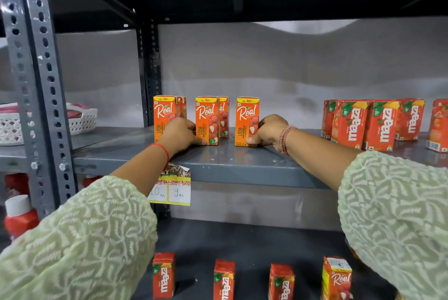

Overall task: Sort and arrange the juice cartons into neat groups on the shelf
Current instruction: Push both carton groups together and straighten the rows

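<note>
Several orange Real litchi cartons stand upright on the grey middle shelf (232, 161). My left hand (180, 133) rests between the left Real carton (163, 115) and the middle Real carton (206, 119), fingers against the middle one's lower left side. My right hand (268, 131) grips the right Real carton (246, 120) from its right side, thumb at the base. More Real cartons stand behind the left and middle ones. A cluster of red Maaza cartons (368, 122) stands at the shelf's right.
On the lower shelf stand three Maaza cartons (224, 280) and one Real carton (335, 278). A price tag (174, 188) hangs on the shelf edge. A perforated steel upright (36, 86) rises at the left, with a white basket (82, 119) and a red bottle (19, 217) beyond it.
</note>
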Demonstrator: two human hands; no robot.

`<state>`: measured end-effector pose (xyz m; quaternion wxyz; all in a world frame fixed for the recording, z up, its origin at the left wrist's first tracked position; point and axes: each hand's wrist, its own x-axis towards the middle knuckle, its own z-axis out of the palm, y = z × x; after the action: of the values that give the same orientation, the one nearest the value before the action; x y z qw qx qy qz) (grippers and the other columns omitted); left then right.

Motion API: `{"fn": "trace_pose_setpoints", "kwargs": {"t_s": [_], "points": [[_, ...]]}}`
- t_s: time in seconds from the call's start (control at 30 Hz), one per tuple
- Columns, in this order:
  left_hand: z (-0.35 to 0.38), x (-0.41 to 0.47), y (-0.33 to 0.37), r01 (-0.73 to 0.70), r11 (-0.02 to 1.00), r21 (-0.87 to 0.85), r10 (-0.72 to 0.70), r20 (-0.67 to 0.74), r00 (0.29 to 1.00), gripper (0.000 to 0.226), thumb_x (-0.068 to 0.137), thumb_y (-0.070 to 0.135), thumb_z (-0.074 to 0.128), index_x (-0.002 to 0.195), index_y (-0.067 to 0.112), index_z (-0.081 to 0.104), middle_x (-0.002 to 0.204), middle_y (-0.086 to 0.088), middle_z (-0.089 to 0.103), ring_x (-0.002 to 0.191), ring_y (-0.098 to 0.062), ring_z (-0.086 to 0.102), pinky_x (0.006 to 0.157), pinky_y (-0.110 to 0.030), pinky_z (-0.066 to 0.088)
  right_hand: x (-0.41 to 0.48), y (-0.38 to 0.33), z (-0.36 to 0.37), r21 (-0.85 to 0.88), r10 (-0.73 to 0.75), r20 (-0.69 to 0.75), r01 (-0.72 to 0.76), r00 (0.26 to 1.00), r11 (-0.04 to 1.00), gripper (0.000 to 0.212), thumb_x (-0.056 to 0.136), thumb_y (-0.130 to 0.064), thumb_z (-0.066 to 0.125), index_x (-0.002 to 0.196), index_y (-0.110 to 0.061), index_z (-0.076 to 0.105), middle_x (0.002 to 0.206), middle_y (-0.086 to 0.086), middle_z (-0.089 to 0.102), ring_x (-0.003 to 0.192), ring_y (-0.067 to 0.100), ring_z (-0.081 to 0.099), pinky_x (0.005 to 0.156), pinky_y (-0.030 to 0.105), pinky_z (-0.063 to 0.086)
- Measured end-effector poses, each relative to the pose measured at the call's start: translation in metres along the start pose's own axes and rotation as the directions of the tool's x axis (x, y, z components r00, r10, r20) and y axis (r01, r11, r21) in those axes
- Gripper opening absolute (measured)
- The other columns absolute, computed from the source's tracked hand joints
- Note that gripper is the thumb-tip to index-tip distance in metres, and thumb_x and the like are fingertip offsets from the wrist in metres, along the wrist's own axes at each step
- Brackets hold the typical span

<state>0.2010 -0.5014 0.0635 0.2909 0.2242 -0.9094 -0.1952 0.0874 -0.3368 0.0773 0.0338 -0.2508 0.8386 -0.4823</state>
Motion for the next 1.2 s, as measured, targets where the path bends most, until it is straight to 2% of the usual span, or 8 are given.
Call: {"fn": "trace_pose_setpoints", "kwargs": {"t_s": [0.27, 0.5, 0.7, 0.87, 0.97, 1.07, 1.13, 1.2], "points": [[0.001, 0.0, -0.001, -0.019, 1.0, -0.014, 0.019, -0.006, 1.0, 0.042, 0.078, 0.026, 0.072, 0.113, 0.004, 0.065, 0.122, -0.011, 0.065, 0.125, -0.026, 0.048, 0.099, -0.032, 0.04, -0.005, -0.001, 0.0, -0.021, -0.01, -0.016, 0.009, 1.0, 1.0, 0.046, 0.066, -0.01, 0.079, 0.107, -0.003, 0.062, 0.113, 0.013, 0.066, 0.105, 0.029, 0.061, 0.096, 0.041, 0.05], [0.001, 0.004, -0.002, -0.032, 0.999, 0.018, 0.032, -0.007, 0.999, 0.038, 0.078, 0.026, 0.072, 0.108, 0.003, 0.066, 0.113, -0.012, 0.068, 0.104, -0.025, 0.061, 0.088, -0.031, 0.048, -0.006, 0.0, 0.0, -0.045, -0.022, -0.048, 0.02, 0.999, 0.999, 0.04, 0.072, -0.012, 0.075, 0.109, -0.004, 0.06, 0.106, 0.006, 0.065, 0.086, 0.017, 0.055, 0.077, 0.027, 0.047], [0.0, 0.001, 0.0, -0.017, 0.999, 0.046, 0.017, -0.007, 1.0, 0.041, 0.08, 0.028, 0.07, 0.112, 0.002, 0.065, 0.115, -0.012, 0.067, 0.107, -0.026, 0.06, 0.09, -0.033, 0.048, -0.01, 0.0, -0.002, -0.044, -0.003, -0.048, 0.001, 0.999, 0.999, 0.043, 0.069, -0.01, 0.077, 0.108, -0.001, 0.062, 0.11, 0.011, 0.066, 0.105, 0.026, 0.061, 0.094, 0.034, 0.049], [-0.003, -0.025, 0.009, 0.066, 0.994, -0.092, -0.093, -0.326, 0.941, 0.028, 0.077, 0.015, 0.074, 0.098, -0.002, 0.07, 0.097, -0.018, 0.07, 0.089, -0.03, 0.063, 0.075, -0.031, 0.048, -0.035, 0.021, -0.025, -0.075, -0.085, -0.122, 0.076, 0.989, 0.994, 0.042, 0.067, -0.009, 0.079, 0.105, 0.001, 0.062, 0.104, 0.016, 0.065, 0.106, 0.029, 0.059, 0.097, 0.041, 0.049], [0.012, -0.049, 0.039, -0.129, 0.946, -0.298, -0.029, -0.472, 0.881, 0.033, 0.075, 0.011, 0.076, 0.105, 0.0, 0.068, 0.09, -0.014, 0.07, 0.083, -0.022, 0.063, 0.078, -0.026, 0.045, -0.057, 0.049, -0.053, -0.156, -0.292, -0.279, 0.257, 0.915, 0.954, 0.046, 0.068, -0.01, 0.078, 0.111, -0.004, 0.063, 0.113, 0.012, 0.066, 0.104, 0.022, 0.061, 0.093, 0.025, 0.046], [0.039, -0.06, 0.091, -0.283, 0.842, -0.46, 0.13, -0.336, 0.933, 0.035, 0.073, 0.007, 0.076, 0.106, -0.001, 0.067, 0.084, -0.009, 0.066, 0.075, -0.015, 0.061, 0.077, -0.024, 0.05, -0.076, 0.081, -0.1, -0.222, -0.401, -0.47, 0.334, 0.786, 0.916, 0.03, 0.07, -0.009, 0.076, 0.098, -0.005, 0.07, 0.101, 0.011, 0.072, 0.082, 0.013, 0.059, 0.072, 0.013, 0.039], [0.055, -0.055, 0.123, -0.283, 0.783, -0.553, 0.201, -0.206, 0.958, 0.033, 0.074, 0.005, 0.076, 0.105, -0.003, 0.066, 0.081, -0.009, 0.066, 0.066, -0.005, 0.061, 0.071, -0.011, 0.05, -0.077, 0.102, -0.138, -0.295, -0.395, -0.583, 0.268, 0.709, 0.917, 0.025, 0.07, -0.012, 0.076, 0.093, -0.004, 0.071, 0.097, 0.013, 0.073, 0.081, 0.017, 0.061, 0.074, 0.019, 0.042], [0.072, -0.044, 0.153, -0.227, 0.763, -0.605, 0.247, -0.053, 0.968, 0.035, 0.074, 0.008, 0.076, 0.106, 0.0, 0.065, 0.083, -0.008, 0.068, 0.062, 0.005, 0.063, 0.068, -0.003, 0.049, -0.069, 0.124, -0.175, -0.334, -0.307, -0.597, 0.118, 0.741, 0.935, 0.028, 0.069, -0.016, 0.077, 0.092, -0.003, 0.068, 0.095, 0.015, 0.071, 0.087, 0.026, 0.063, 0.076, 0.027, 0.045]]}}
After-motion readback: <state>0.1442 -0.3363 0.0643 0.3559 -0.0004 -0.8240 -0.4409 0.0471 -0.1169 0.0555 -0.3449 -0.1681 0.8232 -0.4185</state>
